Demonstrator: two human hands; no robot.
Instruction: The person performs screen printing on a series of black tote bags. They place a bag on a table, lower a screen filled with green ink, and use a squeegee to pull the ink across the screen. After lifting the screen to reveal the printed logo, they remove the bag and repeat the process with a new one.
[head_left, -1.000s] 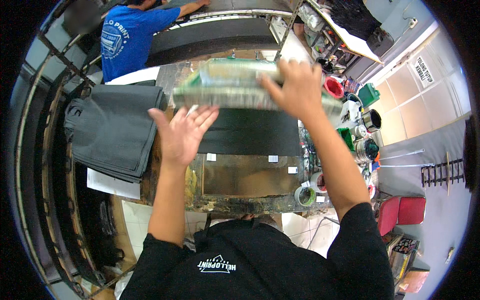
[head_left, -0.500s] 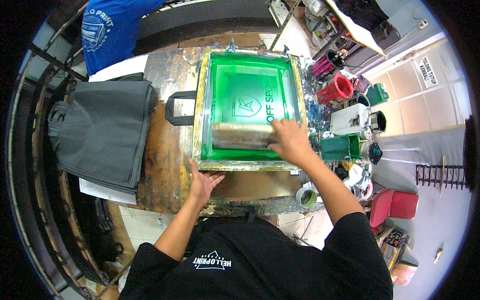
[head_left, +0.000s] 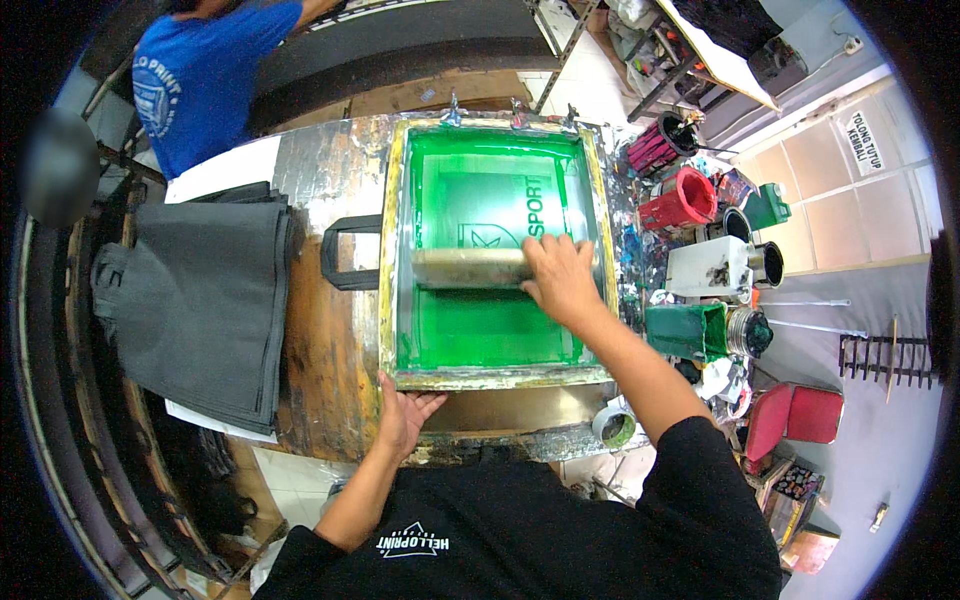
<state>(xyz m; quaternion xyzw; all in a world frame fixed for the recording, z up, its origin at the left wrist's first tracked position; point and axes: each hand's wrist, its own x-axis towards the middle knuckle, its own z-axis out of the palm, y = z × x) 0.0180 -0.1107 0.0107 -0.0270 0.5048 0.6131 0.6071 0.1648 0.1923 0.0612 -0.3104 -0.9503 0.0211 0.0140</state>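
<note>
The right hand (head_left: 560, 278) is gripping the squeegee (head_left: 470, 268), fingers closed over its right end and hiding that end. The squeegee is lying across the middle of the green-meshed printing screen (head_left: 495, 330), whose ink-smeared frame is covering a black bag; only the looped handle (head_left: 345, 250) is poking out at the left. The left hand (head_left: 403, 415) is pressing flat, fingers spread, against the frame's near left corner. A stack of grey bags (head_left: 205, 310) is sitting at the stained wooden worktop's (head_left: 320, 370) left edge.

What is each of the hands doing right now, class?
Left hand: open, pressing the screen frame at its near corner.
Right hand: closed on the squeegee.
</note>
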